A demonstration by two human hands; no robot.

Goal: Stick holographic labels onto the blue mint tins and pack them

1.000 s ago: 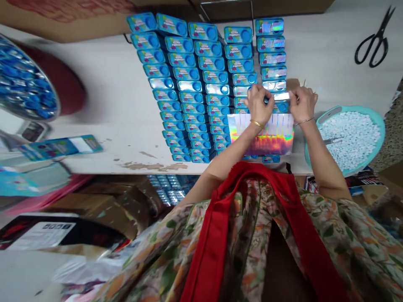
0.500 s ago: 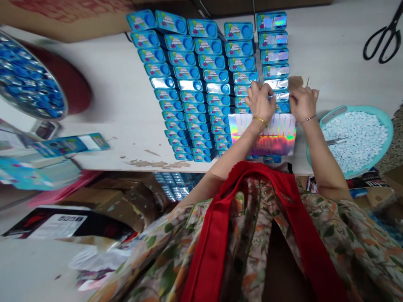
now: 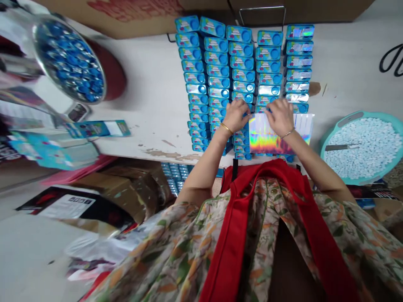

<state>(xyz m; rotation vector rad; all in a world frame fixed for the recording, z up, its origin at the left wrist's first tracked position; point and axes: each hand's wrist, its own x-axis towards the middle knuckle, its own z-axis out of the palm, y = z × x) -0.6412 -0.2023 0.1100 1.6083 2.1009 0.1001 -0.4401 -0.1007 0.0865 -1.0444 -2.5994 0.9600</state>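
A shiny holographic sticker sheet (image 3: pixel 256 140) lies over the near ends of the box columns, with pale strips along its upper part. My left hand (image 3: pixel 236 116) is at the sheet's upper left corner, fingers curled and thumb tip on the edge. Over the sheet's upper edge, my right hand (image 3: pixel 281 117) has its fingers bent into a pinch; what is between them is too small to make out. Small blue candy boxes (image 3: pixel 241 63) stand in several columns. In the rightmost column, boxes carry silver sticker strips (image 3: pixel 297 98) on their ends.
A red pot (image 3: pixel 111 75) of blue-wrapped pieces stands at left, near a flattened blue carton (image 3: pixel 97 129). On the right is a turquoise basin (image 3: pixel 341 121) of white pieces with a knife (image 3: pixel 338 147) in it. Black scissors handles (image 3: pixel 390 58) show top right. A cardboard box (image 3: pixel 208 12) borders the back.
Both hands have left the rightmost column and come left to the sticker sheet. The strip formerly between my fingers now lies on a box there. The whole view has shifted.
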